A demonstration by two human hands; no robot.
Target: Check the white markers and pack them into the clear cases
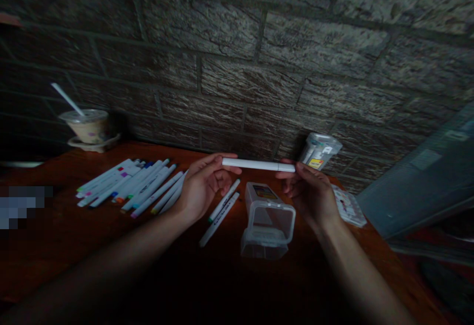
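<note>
A white marker (pixel 255 164) is held level above the table, stretched between my two hands. My left hand (pixel 202 186) pinches its left end, and my right hand (pixel 314 191) pinches the right end, where a cap seam shows. Below the marker, an open clear plastic case (pixel 272 221) lies on its side with its lid hinged toward me. Left of the case, two markers (pixel 224 214) lie side by side on the table. A pile of white markers (pixel 129 184) with coloured ends spreads further left, partly hidden by my left hand.
The wooden table (pixel 207 275) stands against a stone block wall (pixel 229 78). A drink cup (pixel 89 125) with a straw sits at the back left. Behind my right hand stands a clear container (pixel 320 149) with a yellow label. A flat clear box (pixel 348 206) lies near the right edge.
</note>
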